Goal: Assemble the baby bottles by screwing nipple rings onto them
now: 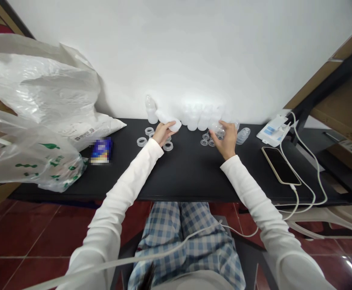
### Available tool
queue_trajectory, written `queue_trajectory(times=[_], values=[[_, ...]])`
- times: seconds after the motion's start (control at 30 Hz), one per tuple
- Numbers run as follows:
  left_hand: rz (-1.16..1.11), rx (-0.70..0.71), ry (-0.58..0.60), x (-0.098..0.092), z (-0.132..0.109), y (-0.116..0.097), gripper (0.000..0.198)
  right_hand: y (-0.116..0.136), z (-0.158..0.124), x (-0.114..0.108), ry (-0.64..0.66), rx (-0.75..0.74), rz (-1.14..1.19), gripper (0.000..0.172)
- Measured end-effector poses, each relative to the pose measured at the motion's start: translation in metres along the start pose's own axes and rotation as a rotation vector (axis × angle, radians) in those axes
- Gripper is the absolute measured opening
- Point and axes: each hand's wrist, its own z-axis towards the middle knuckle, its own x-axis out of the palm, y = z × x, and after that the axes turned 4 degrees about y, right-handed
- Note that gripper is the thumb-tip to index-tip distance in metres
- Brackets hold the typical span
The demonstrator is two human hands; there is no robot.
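My left hand (164, 133) is closed around a frosted white baby bottle (170, 122), tilted above the table. Beneath it lie several translucent screw rings (141, 141), partly hidden by the fingers. A bottle with a clear cap (151, 108) stands upright just behind. My right hand (226, 140) has its thumb and fingers around a clear, rounded piece (216, 125) that looks like a bottle cap; its edges blend into the bottles behind. Near that thumb are several clear silicone nipples (205, 139). Frosted bottles (193, 121) stand in rows against the wall.
More clear caps (243, 135) lie right of my right hand. Further right are a white packet (273, 131) and a phone (281, 166) with a white cable (311, 161). Plastic bags (40, 92) and a blurred blue packet (101, 151) occupy the left of the black table (188, 173).
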Motion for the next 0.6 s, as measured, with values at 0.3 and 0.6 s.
queue_trajectory(times=[0.3, 0.6], values=[[0.940, -0.135, -0.222, 0.019, 0.069, 0.010, 0.051, -0.009, 0.000, 0.004, -0.123, -0.057, -0.003, 0.051], [0.815, -0.209, -0.275, 0.039, 0.085, 0.017, 0.054, -0.005, -0.005, 0.016, -0.090, -0.087, 0.038, 0.045]])
